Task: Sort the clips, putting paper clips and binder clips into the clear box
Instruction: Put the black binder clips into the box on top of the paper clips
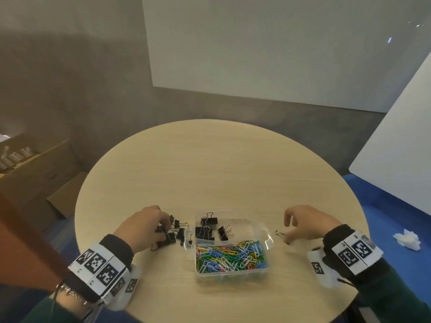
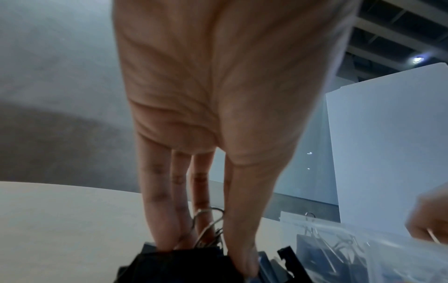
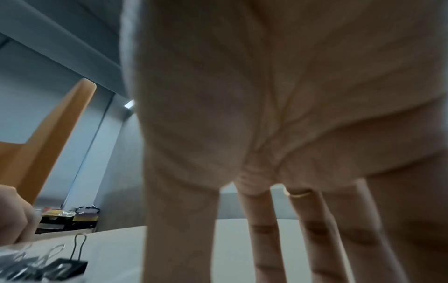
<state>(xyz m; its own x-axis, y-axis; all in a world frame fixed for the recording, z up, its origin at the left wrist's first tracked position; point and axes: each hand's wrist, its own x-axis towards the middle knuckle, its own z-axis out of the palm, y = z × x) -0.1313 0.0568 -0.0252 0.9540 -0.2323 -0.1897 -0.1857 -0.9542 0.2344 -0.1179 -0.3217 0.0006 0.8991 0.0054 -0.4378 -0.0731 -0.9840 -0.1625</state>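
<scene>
While a round wooden table (image 1: 210, 164) fills the head view, a clear box (image 1: 256, 231) is seen on its near middle, between the two hands. Its far compartment holds several black binder clips (image 1: 206, 227), and its near compartment is filled with coloured paper clips (image 1: 231, 256). Just left of the box, a loose heap of binder clips (image 1: 173, 234) lies on the table. The left hand (image 1: 142, 227) is lowered onto this heap, and in the left wrist view its fingers (image 2: 155, 210) and thumb are seen closed around a black binder clip (image 2: 179, 262) from the pile. To the right of the box, the right hand (image 1: 307, 223) is held over the table with its fingers loosely curled and spread; nothing is gripped by it. A small clip (image 1: 279, 234) lies on the table just beside the thumb, between hand and box. Marker-printed bands (image 1: 100, 266) are worn on both wrists. Cardboard boxes (image 1: 35, 173) stand on the floor at the far left, and a crumpled white tissue (image 1: 407, 238) lies on the blue floor at the right.
</scene>
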